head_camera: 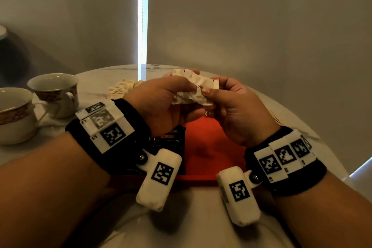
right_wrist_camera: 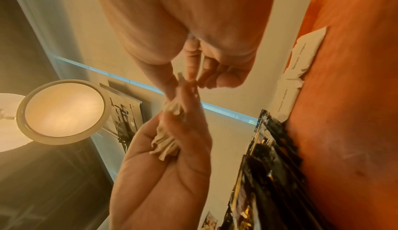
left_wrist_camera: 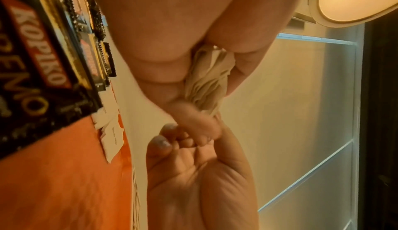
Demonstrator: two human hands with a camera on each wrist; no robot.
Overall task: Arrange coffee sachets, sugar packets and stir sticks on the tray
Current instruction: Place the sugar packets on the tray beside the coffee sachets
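1. Hands first: my left hand grips a bunch of white sugar packets in its curled fingers, held up above the orange tray

2. My right hand pinches the end of one packet in that bunch between thumb and forefinger; its other fingers are loosely curled and hold nothing

3. On the tray, black Kopiko coffee sachets lie in an overlapping row on its left part, and a few white sugar packets lie at its far edge

4. More pale packets sit in a loose pile on the round marble table beyond the tray, and two gold-trimmed teacups stand to the left

5. I can pick out no stir sticks for certain in any view

6. Risk, as I judge it: the bunch looks crumpled and squeezed tight, so pulling one packet free by its end could tear the paper and spill sugar on the tray

7. If the left fingers loosen to let one go, several could slide out together and scatter over the sachet row

8. A wrist unit hanging below my arm could brush the sachets as a hand comes down, knocking the row askew
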